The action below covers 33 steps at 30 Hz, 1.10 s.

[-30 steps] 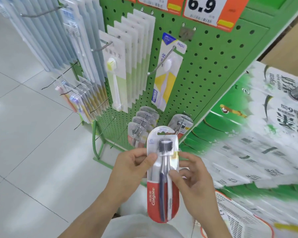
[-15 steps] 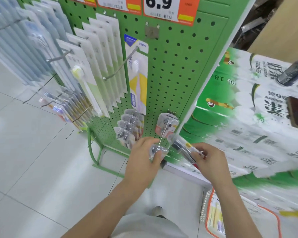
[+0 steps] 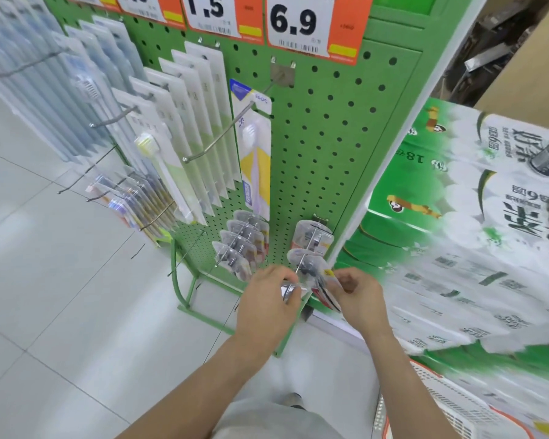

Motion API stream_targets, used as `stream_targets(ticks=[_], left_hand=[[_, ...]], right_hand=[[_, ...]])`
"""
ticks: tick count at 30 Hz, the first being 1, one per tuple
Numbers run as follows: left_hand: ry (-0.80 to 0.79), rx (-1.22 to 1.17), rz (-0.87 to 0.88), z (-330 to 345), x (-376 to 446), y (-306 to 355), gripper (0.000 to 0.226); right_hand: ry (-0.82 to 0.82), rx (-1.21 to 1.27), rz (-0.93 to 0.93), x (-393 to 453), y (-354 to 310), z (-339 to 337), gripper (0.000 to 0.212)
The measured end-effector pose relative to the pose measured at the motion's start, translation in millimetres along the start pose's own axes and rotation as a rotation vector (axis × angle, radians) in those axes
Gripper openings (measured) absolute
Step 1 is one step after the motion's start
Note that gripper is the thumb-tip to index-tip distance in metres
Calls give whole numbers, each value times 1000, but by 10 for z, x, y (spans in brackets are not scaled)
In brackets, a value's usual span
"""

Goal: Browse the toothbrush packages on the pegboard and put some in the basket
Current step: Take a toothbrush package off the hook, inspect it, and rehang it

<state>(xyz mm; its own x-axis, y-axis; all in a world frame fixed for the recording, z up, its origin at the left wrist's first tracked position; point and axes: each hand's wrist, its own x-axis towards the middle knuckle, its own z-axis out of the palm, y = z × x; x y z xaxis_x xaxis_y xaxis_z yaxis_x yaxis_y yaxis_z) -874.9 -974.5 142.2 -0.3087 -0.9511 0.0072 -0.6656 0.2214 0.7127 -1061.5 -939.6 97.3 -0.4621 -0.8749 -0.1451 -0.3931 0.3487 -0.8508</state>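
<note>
On the left of the green perforated metal pegboard, flat white and pale blue toothbrush cards hang in rows on long wire hooks, so a shopper can slide one off the front. Lower down, a row of small clear blister packs hangs the same way.

The left hand is at the free end of the lower right wire hook, its fingers curled round a shiny tip or tag there; I judge that it steadies the hook. What exactly it pinches, I cannot tell.

Just to the right, the clear blister toothbrush package with red card bottom sits at the outer end of this hook, in front of two similar packs. The right hand pinches its lower part with narrow, curled fingers. It seems the hanging hole is being guided along the wire, but on or off I cannot say.

The package's long axis runs diagonal: the rounded top points up-left toward the board, the red end down-right toward the person.

The white plastic basket with orange rim is at the lower right, near the floor, well apart from the package.
</note>
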Motion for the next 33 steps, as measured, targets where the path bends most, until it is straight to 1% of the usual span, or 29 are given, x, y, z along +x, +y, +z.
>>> stream_targets(ticks=[2, 7, 10, 13, 17, 19, 23, 25, 27, 28, 29, 32, 33], left_hand=[[14, -9, -6, 17, 11, 2, 8], [20, -23, -18, 52, 58, -12, 9], [19, -50, -15, 71, 79, -31, 10], [17, -56, -15, 76, 83, -47, 11], [10, -59, -12, 64, 95, -51, 9], [4, -49, -11, 67, 109, -57, 9], [-8, -45, -20, 76, 118, -69, 8], [-10, -39, -13, 83, 128, -77, 8], [-5, -38, -2, 90, 144, -79, 9], [-6, -39, 2, 93, 152, -78, 9], [-6, -37, 6, 95, 157, -77, 9], [9, -38, 31, 102, 169, -74, 8], [16, -42, 37, 107, 176, -73, 8]], right_hand=[[-4, 52, 17, 10, 50, 35, 14], [-1, 211, 112, 52, 159, 166, 14], [-42, 250, 135, 72, 179, 240, 14], [-76, 227, 106, 126, 164, 281, 18], [-104, 200, 58, 194, 152, 319, 9], [-114, 182, 38, 221, 164, 335, 9], [-115, 105, 26, 267, 181, 365, 12], [-157, 45, 49, 298, 193, 355, 14], [-217, 3, 81, 341, 214, 314, 25], [-211, -8, 84, 366, 212, 286, 30], [-163, -15, 76, 394, 201, 254, 32], [85, -3, 25, 487, 118, 196, 22], [133, -6, 5, 512, 83, 190, 23]])
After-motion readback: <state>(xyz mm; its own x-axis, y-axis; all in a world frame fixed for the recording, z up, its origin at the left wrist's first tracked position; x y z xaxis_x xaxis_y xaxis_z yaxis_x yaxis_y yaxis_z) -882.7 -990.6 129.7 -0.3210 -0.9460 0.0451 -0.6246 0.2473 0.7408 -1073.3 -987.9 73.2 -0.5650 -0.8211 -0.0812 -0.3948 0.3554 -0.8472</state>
